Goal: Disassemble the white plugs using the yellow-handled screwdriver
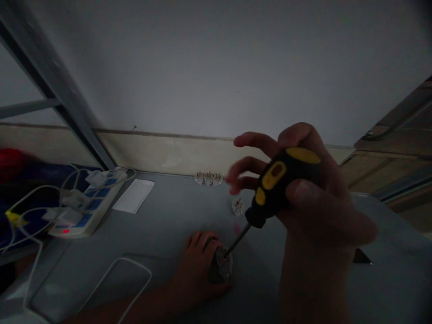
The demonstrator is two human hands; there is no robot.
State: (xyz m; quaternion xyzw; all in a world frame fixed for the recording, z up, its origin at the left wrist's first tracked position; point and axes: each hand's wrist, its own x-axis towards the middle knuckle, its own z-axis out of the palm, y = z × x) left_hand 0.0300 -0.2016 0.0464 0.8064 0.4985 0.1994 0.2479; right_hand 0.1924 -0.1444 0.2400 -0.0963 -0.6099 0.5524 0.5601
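Observation:
My right hand (313, 207) is closed around the black and yellow handle of a screwdriver (270, 189), some fingers lifted away from it. The shaft slants down to the left, and its tip meets a round, pale plug-like piece (225, 265). My left hand (199, 265) grips that piece from the left, at the table surface. Just beyond sits a similar small round piece with metal prongs (238, 206). Farther back, several more pronged pieces (208, 178) are lined up near the wall.
On the left lies a power strip (91, 202) with chargers and white cables (135, 261). A white sheet of paper (134, 196) is beside it on the grey table (168, 216). A dark pointed object (362, 257) shows right of my right wrist. The wall (202, 67) closes off the back.

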